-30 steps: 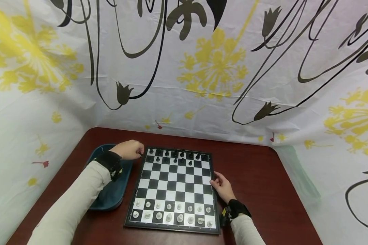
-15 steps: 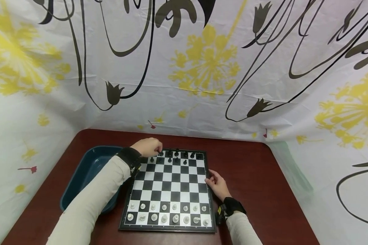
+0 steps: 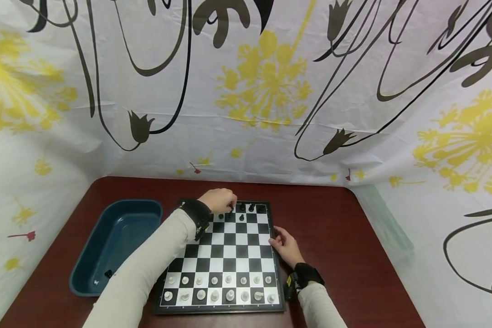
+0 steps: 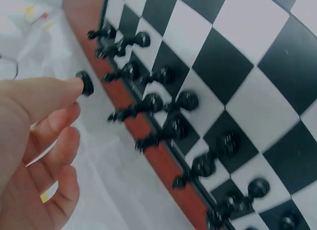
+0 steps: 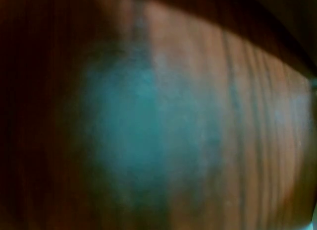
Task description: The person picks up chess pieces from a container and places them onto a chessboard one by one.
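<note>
My left hand (image 3: 218,200) is over the far edge of the chessboard (image 3: 229,239). In the left wrist view its thumb and index finger pinch a small black chess piece (image 4: 86,84), mostly hidden by the thumb, off the board; the other fingers are bent. Two rows of black chess pieces (image 4: 174,127) stand along the far side, some covered by the hand in the head view. White chess pieces (image 3: 214,280) fill the two near rows. At the board's right edge, my right hand (image 3: 286,247) rests with thumb and fingertips touching the frame. The right wrist view is dark and blurred.
A blue tray (image 3: 79,260) stands left of the board, with a small black item (image 3: 108,274) inside; the left forearm passes over its near corner. The reddish-brown table (image 3: 324,228) backs onto a patterned white sheet (image 3: 246,155).
My left hand has moved right, from the board's far-left corner along the back row to above its middle. The head view has shifted, uncovering more of the tray. My right hand has stayed at the edge.
</note>
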`<act>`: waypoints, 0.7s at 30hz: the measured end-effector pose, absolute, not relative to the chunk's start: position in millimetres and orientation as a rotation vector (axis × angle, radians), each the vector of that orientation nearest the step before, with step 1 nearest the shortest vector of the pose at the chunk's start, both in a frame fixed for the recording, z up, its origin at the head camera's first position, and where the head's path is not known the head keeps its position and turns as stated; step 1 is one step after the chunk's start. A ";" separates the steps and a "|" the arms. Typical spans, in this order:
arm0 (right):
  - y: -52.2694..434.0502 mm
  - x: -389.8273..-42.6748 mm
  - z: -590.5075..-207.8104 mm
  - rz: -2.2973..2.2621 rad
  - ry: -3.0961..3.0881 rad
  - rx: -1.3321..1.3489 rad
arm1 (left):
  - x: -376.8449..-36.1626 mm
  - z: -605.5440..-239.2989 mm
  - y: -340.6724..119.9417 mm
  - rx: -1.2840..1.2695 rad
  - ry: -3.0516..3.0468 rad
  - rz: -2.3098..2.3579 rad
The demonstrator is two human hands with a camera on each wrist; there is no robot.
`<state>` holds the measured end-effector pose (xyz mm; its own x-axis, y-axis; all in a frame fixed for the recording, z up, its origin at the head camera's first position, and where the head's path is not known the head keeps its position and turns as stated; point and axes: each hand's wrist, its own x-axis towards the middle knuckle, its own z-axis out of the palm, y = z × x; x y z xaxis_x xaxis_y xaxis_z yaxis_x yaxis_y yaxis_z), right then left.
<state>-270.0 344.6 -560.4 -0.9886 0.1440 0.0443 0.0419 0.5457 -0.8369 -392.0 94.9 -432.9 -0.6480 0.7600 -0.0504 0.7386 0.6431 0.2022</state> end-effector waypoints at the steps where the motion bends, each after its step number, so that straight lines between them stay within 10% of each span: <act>1: 344.5 -269.8 -560.6 1.448 -2.665 -0.169 | -392.0 -435.6 98.9 1.273 2.741 0.230; 21: 347.9 -273.0 -564.8 1.446 -2.655 -0.130 | -389.2 -478.4 159.7 1.494 2.796 0.190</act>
<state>-273.0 347.9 -564.8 -0.9897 0.1303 0.0600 0.0203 0.5413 -0.8406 -389.2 159.7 -478.4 -0.5568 0.8261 0.0864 0.8302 0.5502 0.0895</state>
